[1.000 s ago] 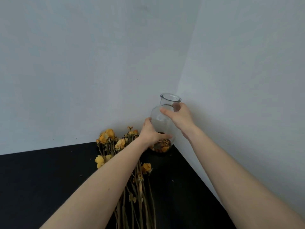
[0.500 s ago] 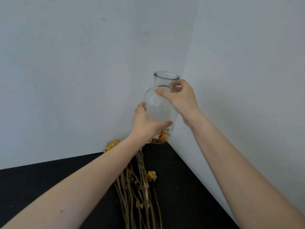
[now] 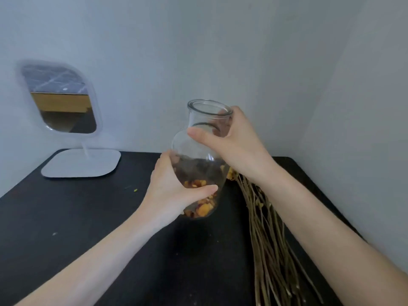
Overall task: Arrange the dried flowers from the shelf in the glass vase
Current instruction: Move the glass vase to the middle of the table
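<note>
Glass vase (image 3: 199, 160) was held clear of the black worktop (image 3: 72, 219), centre of frame, tilted slightly with its mouth up and toward the right. One vase only. Loose orange-yellow petal scraps (image 3: 199, 209) sat in its base.

Left hand (image 3: 171, 193) had its grip closed around the lower belly of the vase, thumb across the front. Right hand (image 3: 234, 142) had its grip closed on the neck just under the rim, thumb on the near side, fingers behind the glass.

Dried flowers (image 3: 268, 246) lay as one bundle on the worktop, right of centre, stems running toward the bottom edge of the frame; stem count too dense to tell. Heads mostly hidden behind the right wrist, a bit of yellow showing.

One white-framed stand mirror (image 3: 63, 100) stood at upper left on its flat base, against the wall.

Worktop's right edge ran close beside the bundle, against the right-hand wall. Open dark surface lay at left and lower centre, marked only by a few small specks.
</note>
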The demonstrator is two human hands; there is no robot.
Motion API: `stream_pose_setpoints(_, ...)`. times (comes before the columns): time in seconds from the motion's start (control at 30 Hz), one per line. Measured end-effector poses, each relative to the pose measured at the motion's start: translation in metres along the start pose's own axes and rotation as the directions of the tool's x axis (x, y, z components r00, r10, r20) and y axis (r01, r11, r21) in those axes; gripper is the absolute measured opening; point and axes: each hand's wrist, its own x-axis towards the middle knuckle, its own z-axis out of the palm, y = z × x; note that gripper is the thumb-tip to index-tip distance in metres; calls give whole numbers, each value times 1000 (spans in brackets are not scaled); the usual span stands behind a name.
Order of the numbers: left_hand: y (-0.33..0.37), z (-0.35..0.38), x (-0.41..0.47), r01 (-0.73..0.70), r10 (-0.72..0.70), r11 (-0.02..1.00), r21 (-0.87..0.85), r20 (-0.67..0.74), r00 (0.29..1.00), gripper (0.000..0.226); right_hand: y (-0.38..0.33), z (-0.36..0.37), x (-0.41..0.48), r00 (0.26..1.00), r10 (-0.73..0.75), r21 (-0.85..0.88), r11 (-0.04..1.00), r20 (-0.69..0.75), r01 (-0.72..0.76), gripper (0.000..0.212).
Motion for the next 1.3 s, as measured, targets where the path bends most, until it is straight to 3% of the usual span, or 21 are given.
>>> stream_pose_setpoints(0.27,-40,-39,-59,56,-57,997,-52,-14,998,80,-9,57,-55,999,-8,-12,1000,52,9,54)
stream_pose_setpoints(0.63,-54,-41,-81,113,-109,991,-75,58,992,88,-6,65,-82,1000,28,-43,999,11,-28,54)
stream_pose_setpoints(0.83,-55,-43,-85,83,-82,996,-23,68,994,96,-8,65,-87,1000,24,-36,999,16,-23,57)
stream_pose_setpoints(1.03,-56,-44,-86,53,-46,993,-105,74,996,100,-9,66,-90,999,32,-32,999,14,-31,56)
stream_pose_setpoints(1.13,-52,-49,-96,15,-18,992,-121,-28,999,111,-10,64,-89,998,50,-43,998,40,-48,58)
stream_pose_setpoints(1.2,-47,-53,-108,-82,68,993,-83,-159,985,98,-10,59,-88,995,65,-31,998,69,-63,62)
stream_pose_setpoints(1.3,-34,-54,-126,-386,391,920,70,-243,888,67,-9,42,-87,996,68,-58,996,55,-64,82)
